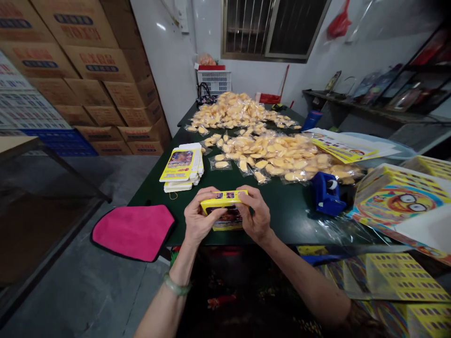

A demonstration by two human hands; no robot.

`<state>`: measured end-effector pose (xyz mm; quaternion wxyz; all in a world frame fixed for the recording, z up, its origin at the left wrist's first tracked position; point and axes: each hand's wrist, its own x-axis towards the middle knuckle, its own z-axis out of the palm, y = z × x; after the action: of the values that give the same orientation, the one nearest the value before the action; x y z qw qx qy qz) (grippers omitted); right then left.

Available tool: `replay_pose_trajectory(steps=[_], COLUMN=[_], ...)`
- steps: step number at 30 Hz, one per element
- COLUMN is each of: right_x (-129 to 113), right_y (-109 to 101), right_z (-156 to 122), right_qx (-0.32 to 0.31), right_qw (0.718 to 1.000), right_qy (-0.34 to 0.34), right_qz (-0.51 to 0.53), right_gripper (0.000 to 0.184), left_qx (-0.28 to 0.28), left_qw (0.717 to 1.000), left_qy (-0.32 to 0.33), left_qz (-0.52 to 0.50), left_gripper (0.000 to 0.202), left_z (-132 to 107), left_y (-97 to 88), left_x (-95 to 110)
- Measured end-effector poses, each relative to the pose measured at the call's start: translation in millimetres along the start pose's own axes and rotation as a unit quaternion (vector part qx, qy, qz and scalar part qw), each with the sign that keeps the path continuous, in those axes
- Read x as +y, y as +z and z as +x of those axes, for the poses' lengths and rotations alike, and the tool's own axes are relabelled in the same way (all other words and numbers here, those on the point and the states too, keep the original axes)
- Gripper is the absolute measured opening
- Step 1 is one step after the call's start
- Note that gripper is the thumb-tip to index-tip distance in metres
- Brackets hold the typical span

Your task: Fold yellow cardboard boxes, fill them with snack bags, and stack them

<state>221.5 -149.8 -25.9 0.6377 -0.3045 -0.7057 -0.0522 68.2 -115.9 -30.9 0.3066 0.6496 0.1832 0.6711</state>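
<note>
A small yellow printed carton [228,220] is held between both hands over the near edge of the dark green table [155,188]. My left hand [200,216] grips its left end, thumb across the front face. On the right end, my right hand [255,213] presses with the thumb near the top edge. The carton's contents, if any, are hidden. Left of it lies a stack of flattened yellow and white cartons [181,166]. Beyond my hands spreads a heap of clear-wrapped yellow oval pieces [278,152], with a larger heap [239,110] behind.
A blue tape dispenser [327,193] stands at right, beside a colourful display box [405,199]. Packed yellow cartons [401,277] sit below on the right. A pink-topped seat [134,232] is at the left. Stacked cardboard boxes [102,65] line the left wall.
</note>
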Motion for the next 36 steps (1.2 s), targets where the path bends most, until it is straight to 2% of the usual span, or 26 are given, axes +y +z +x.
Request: replay_pose_trajectory(steps=[3, 5, 7, 9, 11, 12, 13, 14, 16, 18, 20, 23, 27, 30, 36], right_x=[-2.4, -2.3, 3.1, 15.3, 32.1, 41.2, 50.0, 58.4, 73.6, 86.7, 97.8, 110.1, 113.8, 109.0, 101.7], right_y=[1.3, -5.2, -23.6, -57.6, -105.6, -132.6, -159.4, -184.6, -224.6, -246.9, -253.2, -246.8, -233.0, -222.8, -210.5], right_z=[3.2, 2.9, -1.3, -8.7, -16.6, -19.8, -22.3, -23.9, -24.3, -21.7, -17.3, -10.1, -6.8, -13.2, -33.7], right_qx=[-0.005, -0.029, -0.046, -0.018, 0.055, 0.087, 0.124, 0.141, 0.15, 0.134, 0.113, 0.103, 0.148, 0.203, 0.309], right_qw=[1.0, 0.999, 0.994, 0.979, 0.937, 0.901, 0.85, 0.823, 0.788, 0.764, 0.734, 0.684, 0.639, 0.641, 0.686], right_qy=[0.007, 0.022, 0.064, 0.146, 0.271, 0.344, 0.421, 0.452, 0.495, 0.538, 0.594, 0.672, 0.726, 0.719, 0.64], right_qz=[-0.003, -0.028, -0.076, -0.139, -0.213, -0.25, -0.291, -0.313, -0.334, -0.33, -0.31, -0.265, -0.207, -0.177, -0.155], right_gripper=[0.024, 0.023, 0.031, 0.037, 0.026, 0.021, 0.019, 0.018, 0.014, 0.011, 0.012, 0.015, 0.028, 0.029, 0.01], left_qx=[0.013, 0.037, 0.072, 0.093, 0.091, 0.087, 0.084, 0.084, 0.085, 0.082, 0.082, 0.075, 0.056, 0.053, 0.047], left_qw=[0.999, 0.995, 0.985, 0.968, 0.952, 0.948, 0.946, 0.944, 0.944, 0.945, 0.945, 0.944, 0.945, 0.947, 0.95], left_qy=[0.014, 0.03, 0.056, 0.094, 0.131, 0.145, 0.154, 0.162, 0.17, 0.174, 0.174, 0.18, 0.189, 0.181, 0.176], left_qz=[0.047, 0.087, 0.147, 0.215, 0.26, 0.27, 0.274, 0.273, 0.27, 0.266, 0.265, 0.267, 0.261, 0.258, 0.252], left_gripper=[0.024, 0.022, 0.024, 0.027, 0.028, 0.028, 0.028, 0.029, 0.032, 0.033, 0.032, 0.032, 0.033, 0.032, 0.034], left_z=[-0.4, -1.3, -2.1, -2.2, -1.5, -1.0, -0.7, -0.4, -0.4, -0.7, -1.1, -0.9, 0.1, 0.4, 1.0], left_y=[4.1, 9.0, 14.5, 18.7, 21.0, 21.5, 21.7, 21.8, 21.7, 21.6, 21.9, 23.5, 26.0, 26.6, 27.8], left_x=[1.6, 5.4, 10.7, 14.5, 14.1, 12.2, 9.6, 6.7, 1.3, -1.8, -2.2, 0.0, 2.6, 3.4, 2.2])
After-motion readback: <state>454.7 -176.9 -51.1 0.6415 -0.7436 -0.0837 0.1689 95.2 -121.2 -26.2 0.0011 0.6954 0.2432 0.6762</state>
